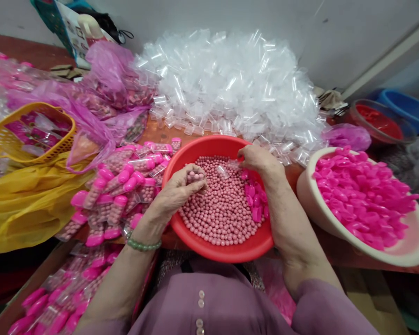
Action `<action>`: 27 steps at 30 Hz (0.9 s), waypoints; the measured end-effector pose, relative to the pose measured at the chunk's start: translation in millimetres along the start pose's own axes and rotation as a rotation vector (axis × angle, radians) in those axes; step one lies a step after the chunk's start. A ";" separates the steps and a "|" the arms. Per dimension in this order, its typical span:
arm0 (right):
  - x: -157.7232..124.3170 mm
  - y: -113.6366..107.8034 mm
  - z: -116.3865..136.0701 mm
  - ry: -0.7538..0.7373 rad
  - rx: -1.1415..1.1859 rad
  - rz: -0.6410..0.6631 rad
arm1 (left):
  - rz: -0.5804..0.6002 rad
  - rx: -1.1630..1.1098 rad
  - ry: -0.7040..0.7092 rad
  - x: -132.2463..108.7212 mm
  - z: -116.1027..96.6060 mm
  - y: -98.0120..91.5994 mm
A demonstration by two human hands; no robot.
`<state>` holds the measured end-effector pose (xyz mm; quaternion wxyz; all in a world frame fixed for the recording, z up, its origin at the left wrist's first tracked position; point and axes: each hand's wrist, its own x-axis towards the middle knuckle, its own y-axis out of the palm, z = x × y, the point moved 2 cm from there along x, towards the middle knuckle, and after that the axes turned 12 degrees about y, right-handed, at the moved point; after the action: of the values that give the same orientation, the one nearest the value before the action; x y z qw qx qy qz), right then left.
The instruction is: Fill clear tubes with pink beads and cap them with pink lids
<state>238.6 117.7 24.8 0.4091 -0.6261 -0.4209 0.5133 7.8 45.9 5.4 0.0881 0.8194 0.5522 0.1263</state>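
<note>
So, a red bowl (212, 251) is set right in front of the person, at the table edge, and it's loaded with pink beads (219, 209). A small tube (195, 176), already packed with beads, is held in the left hand (179, 190) just above the near-left part of the bead pile. The fingers are curled shut around it, with the thumb pressed along its side. A green bracelet (143, 244) is worn on that wrist.

The right hand (256, 159) is parked over the far side of the bowl, fingers bunched together with the tips down at the beads. An empty clear tube (226, 171) lies just beside those fingertips. Whether anything is actually pinched there can't be made out. A handful of loose pink caps (254, 200) is piled inside the bowl on its right, under that wrist.

Around the bowl:
- A big heap of empty tubes (230, 79) is stacked behind it, against the wall.
- Finished capped tubes (122, 186) are piled to the left, touching the bowl's rim.
- More of them are seen in a box (56, 298) at the lower left.
- A white bowl (405, 253) full of spare caps (363, 190) is placed on the right, near the red one.
- A yellow basket (31, 135) is seen on the far left, sitting on a yellow bag (28, 204), with a crumpled pink bag (108, 74) behind.
- A blue tub (408, 107) is tucked at the far right.
</note>
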 end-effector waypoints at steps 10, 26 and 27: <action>-5.8 4.3 27.2 0.042 -0.038 -0.038 | 0.017 -0.054 -0.040 0.0 0.6 -0.3; -10.9 -0.3 27.6 -0.100 0.168 -0.099 | -0.013 -0.163 -0.013 2.1 1.4 -5.8; -13.0 2.1 33.0 -0.130 0.141 -0.080 | -0.029 -0.178 -0.012 2.4 1.1 -6.1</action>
<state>204.7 107.5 22.1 0.4444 -0.5438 -0.4340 0.5643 3.6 50.4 2.9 0.1655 0.8010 0.5501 0.1686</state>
